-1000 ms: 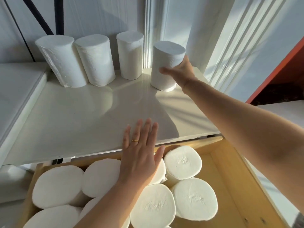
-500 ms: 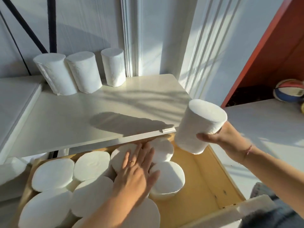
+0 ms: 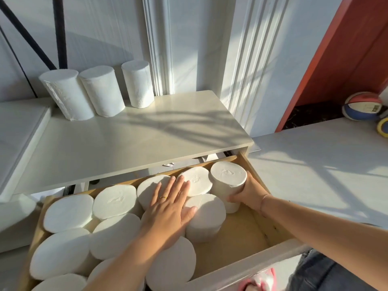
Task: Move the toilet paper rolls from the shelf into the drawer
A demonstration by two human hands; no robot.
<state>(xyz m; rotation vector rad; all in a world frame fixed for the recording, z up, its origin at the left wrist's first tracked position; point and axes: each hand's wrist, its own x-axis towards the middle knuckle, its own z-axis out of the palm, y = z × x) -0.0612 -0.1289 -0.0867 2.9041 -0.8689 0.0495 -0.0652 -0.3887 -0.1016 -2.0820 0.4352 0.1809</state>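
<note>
Three white toilet paper rolls (image 3: 100, 91) stand upright at the back left of the white shelf (image 3: 147, 139). Below it the wooden drawer (image 3: 241, 234) is pulled out and holds several upright rolls (image 3: 113, 198). My right hand (image 3: 249, 192) grips one roll (image 3: 227, 177) at the drawer's back right corner, upright against its right wall. My left hand (image 3: 170, 204) lies flat with straight fingers on the tops of the middle rolls, pressing them.
A white moulded wall rises behind the shelf. A lower white ledge (image 3: 315, 160) runs to the right, with a red panel (image 3: 336, 59) and a coloured ball (image 3: 363, 106) behind it. The drawer's front right floor is bare wood.
My right hand took the fourth roll off the shelf, carried it down to the right and lowered it into the drawer's back right corner. My left hand stayed on the drawer rolls.
</note>
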